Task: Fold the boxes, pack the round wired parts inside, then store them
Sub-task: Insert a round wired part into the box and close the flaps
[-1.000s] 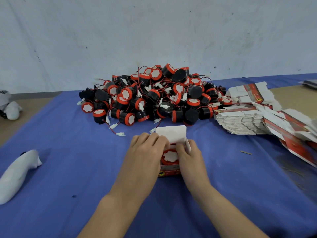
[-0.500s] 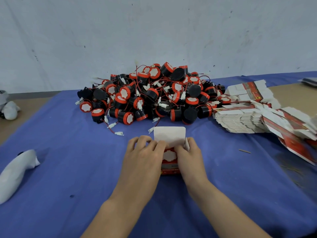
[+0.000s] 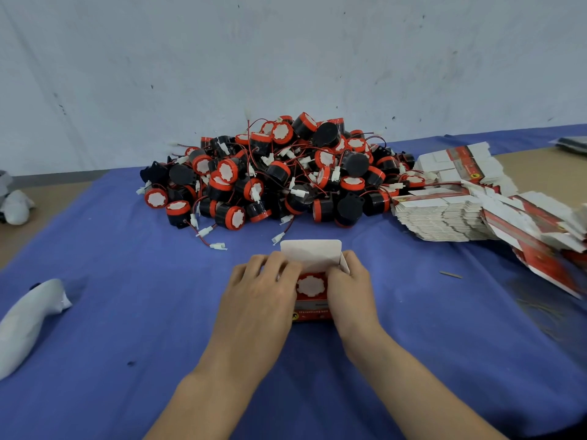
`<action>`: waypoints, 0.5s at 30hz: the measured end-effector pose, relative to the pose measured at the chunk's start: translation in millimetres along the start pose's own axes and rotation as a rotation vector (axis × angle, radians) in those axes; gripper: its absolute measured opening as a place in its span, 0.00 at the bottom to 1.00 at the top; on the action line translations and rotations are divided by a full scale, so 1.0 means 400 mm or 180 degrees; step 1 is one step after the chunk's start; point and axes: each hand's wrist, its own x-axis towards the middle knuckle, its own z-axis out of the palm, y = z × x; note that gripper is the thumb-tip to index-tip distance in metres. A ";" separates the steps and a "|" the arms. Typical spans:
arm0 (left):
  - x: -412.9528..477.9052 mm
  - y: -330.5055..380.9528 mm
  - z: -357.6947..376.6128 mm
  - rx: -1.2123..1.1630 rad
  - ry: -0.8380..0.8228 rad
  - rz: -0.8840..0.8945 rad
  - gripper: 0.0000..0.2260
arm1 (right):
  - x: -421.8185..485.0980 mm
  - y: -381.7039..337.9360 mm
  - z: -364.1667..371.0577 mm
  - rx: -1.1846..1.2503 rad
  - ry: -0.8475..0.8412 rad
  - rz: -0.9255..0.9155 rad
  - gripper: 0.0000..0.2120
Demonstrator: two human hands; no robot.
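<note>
The left hand (image 3: 263, 290) and right hand (image 3: 349, 290), fingers curled, clasp the box (image 3: 313, 314); round part (image 3: 310, 285) inside, far flap (image 3: 311, 254) upright. Seat the part fully before folding down.

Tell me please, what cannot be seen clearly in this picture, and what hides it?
Head view only:
- Box: sides covered by the left hand and right hand; its print is too small to read.
- Round part in the box: only the top shows; the box walls hide its wire.
- White object: cut off by the left edge.
- Flat boxes: blurred toward the right edge.
</note>
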 end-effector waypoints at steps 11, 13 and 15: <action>0.001 -0.021 0.000 -0.0233 0.0038 0.0273 0.11 | 0.000 0.007 0.009 -0.0037 0.0011 -0.0017 0.14; 0.003 -0.020 -0.005 -0.0212 0.0019 0.0299 0.10 | 0.000 0.008 0.009 -0.0081 0.0008 -0.0033 0.14; 0.005 -0.016 -0.009 -0.0172 -0.0039 0.0329 0.09 | 0.000 0.009 0.009 -0.0120 0.0020 -0.0057 0.14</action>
